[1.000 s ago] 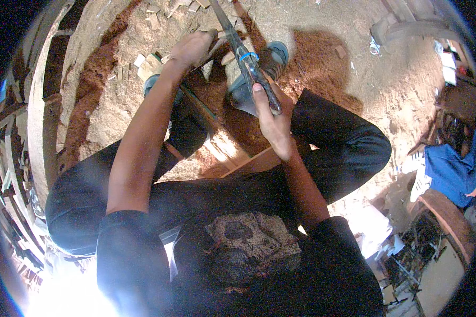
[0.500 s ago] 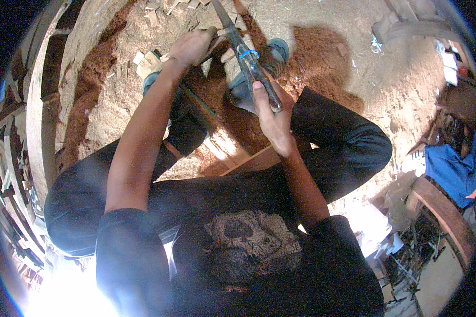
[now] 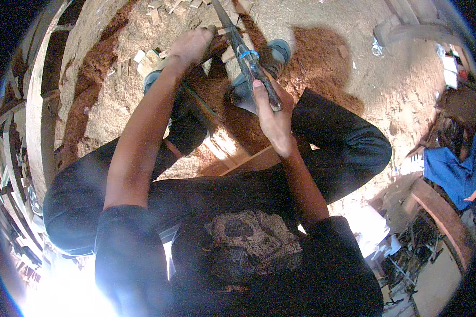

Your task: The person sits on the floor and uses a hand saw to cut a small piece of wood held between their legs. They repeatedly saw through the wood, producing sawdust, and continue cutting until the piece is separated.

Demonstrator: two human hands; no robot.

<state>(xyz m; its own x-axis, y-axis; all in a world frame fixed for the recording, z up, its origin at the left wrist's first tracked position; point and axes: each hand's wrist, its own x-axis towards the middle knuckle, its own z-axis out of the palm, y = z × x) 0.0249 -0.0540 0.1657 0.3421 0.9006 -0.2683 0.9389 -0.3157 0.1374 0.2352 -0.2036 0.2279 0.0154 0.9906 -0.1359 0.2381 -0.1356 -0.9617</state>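
Note:
In my right hand [image 3: 274, 108] is the dark handle of a long, narrow-bladed tool [image 3: 247, 57], with a blue tie round it. My thumb lies along the handle's top, and the grey blade points away and slightly left, out of the upper edge. Left of the blade, my left hand [image 3: 192, 46] is closed on a piece of wood [image 3: 221, 31], of which a pale end shows beside the blade. The fingers' undersides are hidden. My shoes [image 3: 277, 51] rest on either side of this spot.
A wooden board [image 3: 254, 160] lies between my bent legs. Reddish sawdust [image 3: 322, 63] and small wood offcuts [image 3: 149, 61] cover parts of the ground. Upright timber [image 3: 39, 116] stands at left. Blue cloth [image 3: 449, 171] and a curved wooden piece [image 3: 443, 216] are at right.
Both hands keep their grips, and the tool stays at nearly the same angle. Only a very slight shift of the view and the left hand shows.

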